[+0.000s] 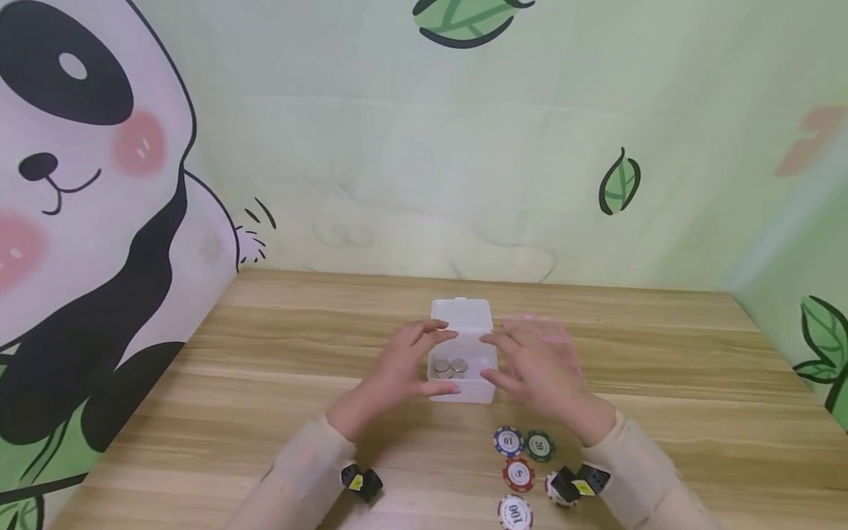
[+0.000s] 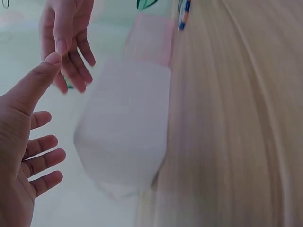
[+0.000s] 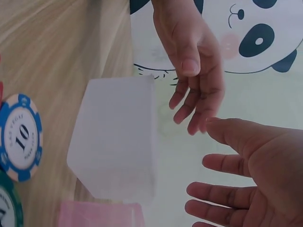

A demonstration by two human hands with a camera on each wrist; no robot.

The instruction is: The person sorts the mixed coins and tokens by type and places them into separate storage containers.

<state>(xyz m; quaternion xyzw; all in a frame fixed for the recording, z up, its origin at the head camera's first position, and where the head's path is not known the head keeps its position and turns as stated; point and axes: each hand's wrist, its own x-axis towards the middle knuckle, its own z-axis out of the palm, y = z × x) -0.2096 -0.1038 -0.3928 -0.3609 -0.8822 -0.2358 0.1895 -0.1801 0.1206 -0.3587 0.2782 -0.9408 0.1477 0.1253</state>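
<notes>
Panda-print backdrop (image 1: 371, 154) backs the tabletop (image 1: 695, 390); I see left hand (image 1: 400, 362) and right hand (image 1: 539, 369), relaxed, empty, above a box (image 1: 472, 393), lid (image 1: 461, 313) toward the far edge, likely for access.

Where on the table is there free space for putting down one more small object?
The table is bare left of the left hand, and right of the pink box and right hand. Crowded: the white box, with both hands over it, and the near area where poker chips lie beside the right sleeve.

Head view facing forward and down, low close wrist views from opposite sides, sharing white box (image 2: 127, 118)
</notes>
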